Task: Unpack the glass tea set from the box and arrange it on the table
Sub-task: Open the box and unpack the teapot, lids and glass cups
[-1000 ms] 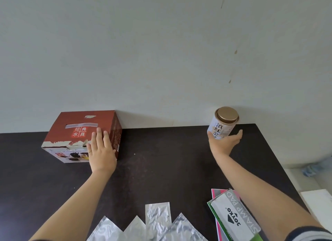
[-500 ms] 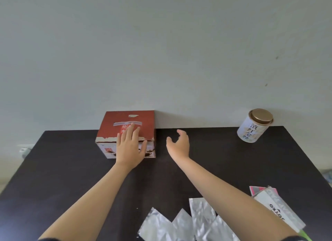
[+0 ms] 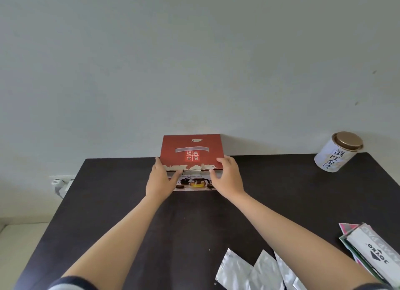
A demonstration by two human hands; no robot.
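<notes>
Grip: both hands clasping the red box (image 3: 191,153) at its near corners, 1 on each side.
Left hand (image 3: 159,180): curled round the box's left near corner, thumb lying across the front panel, fingers reaching up the left edge.
Right hand (image 3: 227,179): wrapped round the right near corner, fingers up over the top edge, thumb on the front panel.
Box position: at the far edge of the dark table (image 3: 121,203), close against the pale wall (image 3: 194,62), roughly centred between the table's sides.
Box state: closed, lid flat, strips of torn tape along the front edge of the top; white characters on the red lid; front panel printed with a teapot and cups.
Tea set: not visible outside the box.
Tea tin (image 3: 336,152): white, gold lid, standing at the far right corner of the table, well apart from the box.
Foil packets (image 3: 257,270): several silver ones fanned at the near edge, right of centre.
Stamp pad box (image 3: 372,248): white with a dark logo, lying over coloured cards at the near right edge.
Wall socket (image 3: 60,182): white, beyond the table's left edge, low on the wall.
</notes>
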